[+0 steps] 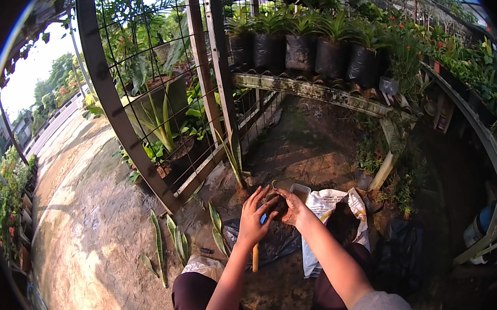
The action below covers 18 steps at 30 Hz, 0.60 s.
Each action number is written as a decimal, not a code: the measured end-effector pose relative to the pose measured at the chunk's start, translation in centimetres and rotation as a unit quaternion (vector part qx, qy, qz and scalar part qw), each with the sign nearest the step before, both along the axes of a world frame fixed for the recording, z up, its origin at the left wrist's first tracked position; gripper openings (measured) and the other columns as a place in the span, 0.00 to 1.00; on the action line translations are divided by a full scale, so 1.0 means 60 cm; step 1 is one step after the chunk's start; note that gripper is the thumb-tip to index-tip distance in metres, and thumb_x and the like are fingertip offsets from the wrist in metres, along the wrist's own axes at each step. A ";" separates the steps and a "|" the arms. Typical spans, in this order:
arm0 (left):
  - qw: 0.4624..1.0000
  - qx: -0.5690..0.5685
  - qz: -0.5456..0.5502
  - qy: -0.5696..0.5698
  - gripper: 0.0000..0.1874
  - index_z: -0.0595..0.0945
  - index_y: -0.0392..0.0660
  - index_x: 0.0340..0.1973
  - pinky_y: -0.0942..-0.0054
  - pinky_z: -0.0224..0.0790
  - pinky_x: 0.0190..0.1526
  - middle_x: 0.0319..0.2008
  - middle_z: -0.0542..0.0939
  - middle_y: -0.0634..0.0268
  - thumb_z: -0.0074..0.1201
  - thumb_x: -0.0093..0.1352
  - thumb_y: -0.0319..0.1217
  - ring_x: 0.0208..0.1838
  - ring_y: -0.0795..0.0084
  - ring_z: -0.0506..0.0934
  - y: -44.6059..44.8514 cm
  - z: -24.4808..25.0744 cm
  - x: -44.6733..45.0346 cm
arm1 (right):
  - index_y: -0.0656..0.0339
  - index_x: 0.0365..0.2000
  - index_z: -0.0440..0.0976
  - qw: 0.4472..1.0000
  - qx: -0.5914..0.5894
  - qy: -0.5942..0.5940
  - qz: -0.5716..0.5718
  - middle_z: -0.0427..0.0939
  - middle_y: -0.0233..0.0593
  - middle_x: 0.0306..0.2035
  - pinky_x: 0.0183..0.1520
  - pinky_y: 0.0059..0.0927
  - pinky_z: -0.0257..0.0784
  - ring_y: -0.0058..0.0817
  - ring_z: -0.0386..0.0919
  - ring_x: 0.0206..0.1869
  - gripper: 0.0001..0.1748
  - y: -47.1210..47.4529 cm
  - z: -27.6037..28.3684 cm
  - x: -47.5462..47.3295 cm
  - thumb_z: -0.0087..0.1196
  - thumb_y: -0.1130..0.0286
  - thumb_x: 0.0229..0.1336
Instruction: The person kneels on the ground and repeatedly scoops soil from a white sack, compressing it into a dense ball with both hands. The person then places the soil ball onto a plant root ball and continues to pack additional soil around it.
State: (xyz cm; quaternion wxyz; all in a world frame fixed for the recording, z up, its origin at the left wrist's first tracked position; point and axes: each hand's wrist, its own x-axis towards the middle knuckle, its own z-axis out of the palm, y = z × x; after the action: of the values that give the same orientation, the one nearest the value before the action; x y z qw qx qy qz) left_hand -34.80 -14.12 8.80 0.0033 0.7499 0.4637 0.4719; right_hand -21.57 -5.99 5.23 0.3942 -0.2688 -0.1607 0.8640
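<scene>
My left hand (254, 218) and my right hand (292, 208) meet in front of me around a dark clump of soil (281, 207). The right palm cups it, while the left fingers, spread, rest against its near side. A small green shoot (273, 183) shows above the clump. Below my left hand juts the wooden handle (255, 258) of a hand tool, and a bit of blue (263, 218) shows between the fingers. A black plastic sheet (285, 241) lies underneath. Just beyond my hands stands a snake plant (233, 160) with soil at its base.
An open white sack (355, 199) of dark soil stands at my right, beside a clear plastic container (301, 191). Cut snake plant leaves (159, 247) and a clear plastic bag (204, 267) lie left. Ahead are a metal mesh gate (128, 111) and a bench (313, 92) bearing several potted plants (301, 52).
</scene>
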 end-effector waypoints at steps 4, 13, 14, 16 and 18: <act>0.999 0.041 -0.019 0.023 0.18 0.80 0.54 0.45 0.59 0.58 0.59 0.57 0.70 0.64 0.60 0.58 0.33 0.61 0.58 0.66 0.008 -0.028 -0.018 | 0.52 0.31 0.75 0.999 -0.003 0.028 0.015 0.78 0.30 0.29 0.23 0.27 0.68 0.25 0.76 0.29 0.07 -0.003 0.005 0.002 0.50 0.62 0.56; 1.000 0.013 -0.020 0.016 0.16 0.81 0.52 0.42 0.59 0.58 0.59 0.56 0.71 0.64 0.61 0.57 0.32 0.63 0.58 0.64 0.000 -0.003 -0.001 | 0.53 0.32 0.75 0.999 0.008 -0.036 -0.012 0.78 0.30 0.28 0.23 0.27 0.70 0.26 0.78 0.30 0.08 -0.007 0.009 0.008 0.50 0.63 0.56; 0.999 0.017 -0.030 0.024 0.17 0.80 0.53 0.44 0.59 0.57 0.59 0.57 0.70 0.63 0.60 0.58 0.33 0.63 0.58 0.64 0.008 -0.023 -0.009 | 0.53 0.32 0.75 1.000 0.019 -0.019 0.004 0.78 0.30 0.29 0.24 0.28 0.71 0.26 0.78 0.31 0.08 -0.004 0.002 0.008 0.50 0.62 0.56; 0.998 0.015 -0.052 0.011 0.18 0.79 0.53 0.46 0.59 0.56 0.60 0.58 0.69 0.63 0.60 0.58 0.34 0.64 0.58 0.63 0.013 -0.029 -0.009 | 0.54 0.34 0.75 0.999 0.039 0.014 0.033 0.78 0.32 0.31 0.26 0.29 0.73 0.26 0.79 0.32 0.09 0.004 -0.016 0.011 0.50 0.62 0.56; 0.997 0.004 -0.068 -0.029 0.19 0.79 0.54 0.47 0.59 0.54 0.61 0.58 0.69 0.63 0.60 0.59 0.35 0.64 0.58 0.62 0.011 -0.028 -0.006 | 0.55 0.35 0.75 0.999 0.028 -0.013 0.020 0.78 0.33 0.32 0.28 0.31 0.74 0.27 0.79 0.33 0.09 0.009 -0.023 0.010 0.50 0.63 0.56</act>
State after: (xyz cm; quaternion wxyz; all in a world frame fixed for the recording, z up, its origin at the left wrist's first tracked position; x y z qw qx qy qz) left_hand -35.17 -13.46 7.13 0.0454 0.7660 0.4090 0.4938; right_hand -20.95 -5.44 3.87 0.3822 -0.2658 -0.1950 0.8633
